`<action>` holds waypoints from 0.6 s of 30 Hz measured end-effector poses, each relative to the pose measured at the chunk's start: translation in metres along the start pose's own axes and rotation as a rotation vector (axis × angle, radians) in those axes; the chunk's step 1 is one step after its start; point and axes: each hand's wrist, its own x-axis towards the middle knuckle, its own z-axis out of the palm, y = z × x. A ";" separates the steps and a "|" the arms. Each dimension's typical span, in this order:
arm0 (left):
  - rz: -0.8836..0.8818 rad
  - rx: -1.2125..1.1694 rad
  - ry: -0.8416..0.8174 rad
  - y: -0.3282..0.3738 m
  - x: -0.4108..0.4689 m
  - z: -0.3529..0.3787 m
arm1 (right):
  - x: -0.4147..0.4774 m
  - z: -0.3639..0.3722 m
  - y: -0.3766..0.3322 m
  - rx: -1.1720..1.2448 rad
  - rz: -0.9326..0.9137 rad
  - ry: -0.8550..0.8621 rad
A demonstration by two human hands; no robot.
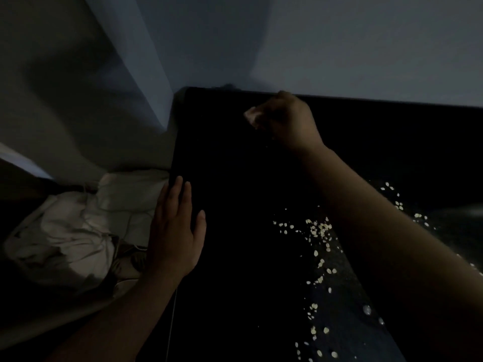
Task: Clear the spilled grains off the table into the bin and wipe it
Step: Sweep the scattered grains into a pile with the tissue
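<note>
Dimly, at far left, one heap of pale crumpled fabric (78, 231) lies below the level of the table, just beside its left edge. Next comes the person's left hand (175, 231), one of two hands in view: it lies flat and open, fingers stretched and close together, palm down across the left edge of the black table (235, 257), with nothing in its grasp. Farther right and toward the back edge, near the wall (339, 43), the right hand (290, 121) is curled closed around one small pale wad, seemingly a cloth or tissue (252, 116), which sticks out on the hand's left side and sits against the tabletop. To the right of centre, the spilled grains (318, 231) are scattered loosely over the dark surface, too many and too small to count, in one band running from beside the right forearm down to the near edge, with more showing on the forearm's far side.
</note>
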 end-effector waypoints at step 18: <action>0.023 0.004 -0.005 -0.003 0.000 0.002 | -0.207 -0.019 0.010 0.059 -0.082 -0.347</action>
